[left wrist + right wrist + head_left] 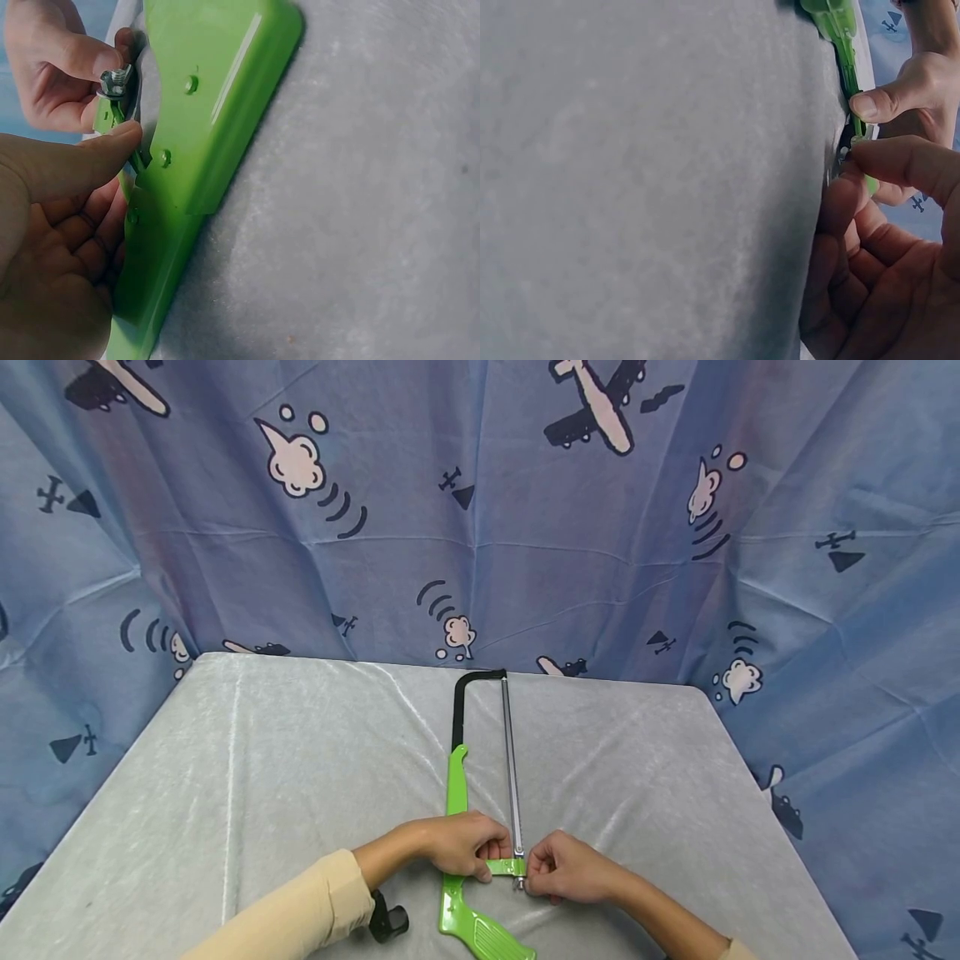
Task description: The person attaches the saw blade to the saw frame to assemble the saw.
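Note:
A hacksaw [457, 785] with a green handle and a black bow frame lies on the pale cloth, bow toward the far edge. Its silver blade bar [512, 760] runs along the right side, down to a green crosspiece [504, 867]. My left hand [467, 845] grips that crosspiece, thumb on top and fingers curled beneath. At the crosspiece's outer end sits a silver wing nut [114, 81] on a threaded bolt. My right hand [572, 868] pinches the nut between thumb and forefinger; in the right wrist view the fingertips [866, 154] mostly hide it.
A table covered in whitish plush cloth [330, 760] carries the saw. Behind it hangs a blue curtain [390, 468] printed with planes and clouds. A small black object [388, 920] shows beside the left sleeve.

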`<state>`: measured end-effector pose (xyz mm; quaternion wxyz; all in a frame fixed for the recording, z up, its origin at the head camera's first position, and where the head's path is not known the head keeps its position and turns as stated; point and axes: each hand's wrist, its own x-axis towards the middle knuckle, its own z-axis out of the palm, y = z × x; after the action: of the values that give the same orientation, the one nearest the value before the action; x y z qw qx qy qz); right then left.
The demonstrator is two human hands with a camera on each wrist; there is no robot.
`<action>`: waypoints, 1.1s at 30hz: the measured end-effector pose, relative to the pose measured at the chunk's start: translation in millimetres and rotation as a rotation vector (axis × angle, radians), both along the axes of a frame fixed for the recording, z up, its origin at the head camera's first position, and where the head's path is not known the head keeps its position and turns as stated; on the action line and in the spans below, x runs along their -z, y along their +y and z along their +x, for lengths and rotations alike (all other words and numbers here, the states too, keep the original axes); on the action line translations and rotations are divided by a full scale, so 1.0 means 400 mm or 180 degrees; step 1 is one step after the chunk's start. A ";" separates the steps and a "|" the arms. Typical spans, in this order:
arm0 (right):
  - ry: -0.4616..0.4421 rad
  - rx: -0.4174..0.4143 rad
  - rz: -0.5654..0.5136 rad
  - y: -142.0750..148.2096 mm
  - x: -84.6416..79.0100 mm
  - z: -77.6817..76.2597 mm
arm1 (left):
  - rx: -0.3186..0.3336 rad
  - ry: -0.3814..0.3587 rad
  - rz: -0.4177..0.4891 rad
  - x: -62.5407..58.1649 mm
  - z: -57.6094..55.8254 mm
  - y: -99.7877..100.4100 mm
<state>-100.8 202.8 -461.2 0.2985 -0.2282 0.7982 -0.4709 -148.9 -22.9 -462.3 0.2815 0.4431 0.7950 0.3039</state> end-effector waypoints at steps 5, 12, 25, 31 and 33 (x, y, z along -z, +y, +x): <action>0.0020 0.0007 0.0070 -0.002 -0.001 0.000 | -0.0002 -0.0008 0.0015 0.003 0.000 -0.001; 0.0088 0.0008 0.0223 -0.006 -0.003 0.002 | 0.0003 -0.0002 0.0032 0.006 -0.001 -0.001; 0.0084 0.0007 0.0226 -0.011 -0.006 0.000 | -0.0020 -0.0017 0.0024 0.009 -0.001 -0.001; 0.0054 0.0006 0.0237 -0.013 -0.012 0.000 | -0.0021 -0.0013 0.0014 0.008 -0.003 0.000; 0.0024 0.0009 0.0223 -0.014 -0.014 0.000 | -0.0019 -0.0010 0.0011 0.009 -0.003 0.000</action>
<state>-100.8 197.3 -455.7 0.3026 -0.2182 0.8156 -0.4423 -149.9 -23.1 -465.7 0.2810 0.4408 0.7954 0.3067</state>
